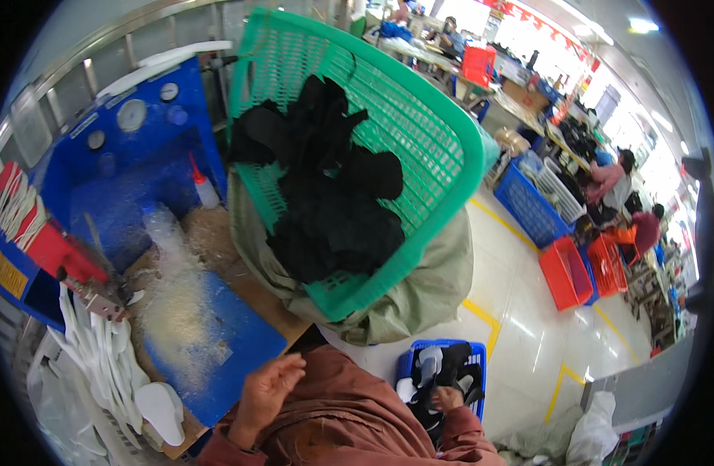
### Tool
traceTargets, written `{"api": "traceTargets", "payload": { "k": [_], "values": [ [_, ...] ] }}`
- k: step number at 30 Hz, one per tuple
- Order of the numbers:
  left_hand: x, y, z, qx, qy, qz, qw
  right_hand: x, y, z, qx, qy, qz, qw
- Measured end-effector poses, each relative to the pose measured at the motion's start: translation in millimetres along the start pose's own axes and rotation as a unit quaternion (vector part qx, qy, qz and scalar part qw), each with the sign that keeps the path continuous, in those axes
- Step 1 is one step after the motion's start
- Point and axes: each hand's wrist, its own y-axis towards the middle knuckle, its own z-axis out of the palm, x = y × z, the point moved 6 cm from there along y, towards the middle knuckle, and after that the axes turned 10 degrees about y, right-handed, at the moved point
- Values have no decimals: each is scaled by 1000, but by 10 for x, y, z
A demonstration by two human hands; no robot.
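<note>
The left hand point(271, 392) is raised in front of a reddish-brown cloth garment point(349, 396), its fingers loosely bent and nothing seen to be gripped. The right hand point(448, 398) is lowered into a rectangular blue plastic basket point(480, 357), where flat black and white pieces point(454, 361) are met by its fingers; whether one is grasped cannot be told. Just ahead and to the left of the left hand, a flat blue board point(256, 338), dusted with pale powder point(178, 311), is laid on a brown tabletop point(275, 311). Farther left of that hand, white sole-shaped pieces point(161, 408) are bunched together. Ahead of both hands, a large green openwork plastic basket point(450, 147) is set on a grey-green cloth sack point(438, 272), and soft black pieces point(326, 225) are heaped inside. Past the blue board from the left hand, a whitish bottle with a red pointed nozzle point(205, 190) is placed before a blue casing fitted with round dials point(194, 85). Far to the right of the right hand, red plastic crates point(565, 272) are stood on a pale tiled floor point(528, 326).
</note>
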Motion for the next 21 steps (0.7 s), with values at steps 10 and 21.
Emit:
{"api": "traceTargets", "payload": {
  "k": [10,21],
  "values": [
    [-1456,1480,306,-72,424,417,801,1589,-769,1922,251,-219,-274,902],
    [-807,2445,911,-10,611,334,718,1679,-829,2116,299,-149,-248,909]
  ]
}}
